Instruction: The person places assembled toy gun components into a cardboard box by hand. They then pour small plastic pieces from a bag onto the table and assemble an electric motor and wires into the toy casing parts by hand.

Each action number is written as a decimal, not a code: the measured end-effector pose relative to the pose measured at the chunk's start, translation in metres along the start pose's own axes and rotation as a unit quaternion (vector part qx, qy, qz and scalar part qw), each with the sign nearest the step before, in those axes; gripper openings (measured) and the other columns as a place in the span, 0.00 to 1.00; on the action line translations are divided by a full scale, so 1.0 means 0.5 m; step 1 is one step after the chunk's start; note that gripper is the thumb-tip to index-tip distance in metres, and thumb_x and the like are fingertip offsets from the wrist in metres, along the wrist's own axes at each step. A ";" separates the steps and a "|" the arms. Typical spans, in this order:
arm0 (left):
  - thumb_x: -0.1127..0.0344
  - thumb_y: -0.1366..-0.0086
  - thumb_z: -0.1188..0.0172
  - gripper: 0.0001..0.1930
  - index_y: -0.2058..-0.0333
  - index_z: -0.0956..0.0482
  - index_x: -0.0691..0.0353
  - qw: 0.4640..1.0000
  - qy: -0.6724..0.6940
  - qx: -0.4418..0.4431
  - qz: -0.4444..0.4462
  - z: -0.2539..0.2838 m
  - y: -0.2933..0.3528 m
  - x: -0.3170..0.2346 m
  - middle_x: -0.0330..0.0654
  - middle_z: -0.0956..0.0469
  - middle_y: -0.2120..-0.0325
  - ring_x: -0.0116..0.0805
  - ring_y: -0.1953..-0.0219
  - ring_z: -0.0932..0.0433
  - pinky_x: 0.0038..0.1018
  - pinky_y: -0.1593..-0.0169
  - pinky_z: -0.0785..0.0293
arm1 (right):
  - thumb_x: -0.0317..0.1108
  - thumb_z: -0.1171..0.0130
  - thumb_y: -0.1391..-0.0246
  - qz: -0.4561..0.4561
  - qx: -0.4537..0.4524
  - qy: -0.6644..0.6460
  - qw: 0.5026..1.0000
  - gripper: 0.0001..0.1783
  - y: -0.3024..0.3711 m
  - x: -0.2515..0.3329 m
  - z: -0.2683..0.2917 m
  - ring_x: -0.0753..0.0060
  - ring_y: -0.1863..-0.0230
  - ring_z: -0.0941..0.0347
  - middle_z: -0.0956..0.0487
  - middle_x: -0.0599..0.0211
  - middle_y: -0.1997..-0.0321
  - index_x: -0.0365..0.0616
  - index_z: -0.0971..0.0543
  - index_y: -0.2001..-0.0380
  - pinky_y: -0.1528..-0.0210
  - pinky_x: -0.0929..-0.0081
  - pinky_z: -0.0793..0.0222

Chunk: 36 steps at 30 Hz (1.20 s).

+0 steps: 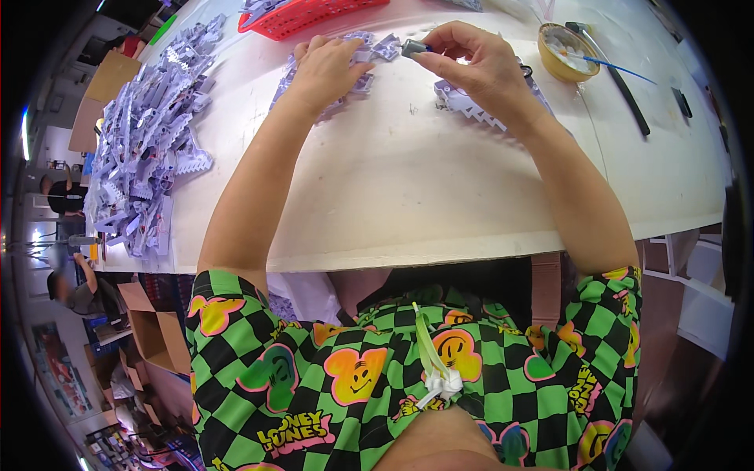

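My right hand (475, 63) pinches a small silver motor (414, 49), a short metal cylinder, between thumb and fingertips. Just left of it, a lilac plastic part (386, 47) lies close to the motor's end. My left hand (326, 71) is curled over lilac plastic pieces (357, 88); its fingertips are partly hidden, with the thumb against a piece. Beneath my right wrist lie more lilac parts with a toothed edge (463, 106), partly covered by the hand.
A big heap of lilac plastic parts (149, 133) covers the table's left side. A red basket (306, 17) stands at the far edge. To the right are a yellow bowl (567, 53) with a blue brush (609, 63), a black-handled tool (628, 102) and a small black piece (681, 102).
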<state>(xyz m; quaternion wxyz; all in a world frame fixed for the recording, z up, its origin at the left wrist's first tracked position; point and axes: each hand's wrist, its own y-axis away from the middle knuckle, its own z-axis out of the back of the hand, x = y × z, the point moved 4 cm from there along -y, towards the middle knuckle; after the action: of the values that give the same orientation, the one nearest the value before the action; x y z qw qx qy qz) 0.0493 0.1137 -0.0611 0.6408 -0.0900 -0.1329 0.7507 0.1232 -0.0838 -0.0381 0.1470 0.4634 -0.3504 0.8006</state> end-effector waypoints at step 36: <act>0.65 0.60 0.29 0.21 0.64 0.22 0.64 0.944 0.330 -0.025 0.002 0.035 0.157 -0.108 0.44 0.24 0.70 0.38 0.72 0.24 0.31 0.63 0.28 | 0.34 0.38 0.55 0.058 0.122 0.238 0.962 0.09 0.057 0.033 -0.040 0.76 0.78 0.33 0.24 0.68 0.77 0.42 0.23 0.71 0.76 0.79 0.37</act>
<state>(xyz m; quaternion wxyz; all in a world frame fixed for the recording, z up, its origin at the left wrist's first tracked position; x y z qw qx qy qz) -0.0208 0.0479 -0.0710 0.6446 -0.3492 0.0673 0.6768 0.0857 -0.0913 -0.0429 0.1223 0.2526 -0.2310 0.9316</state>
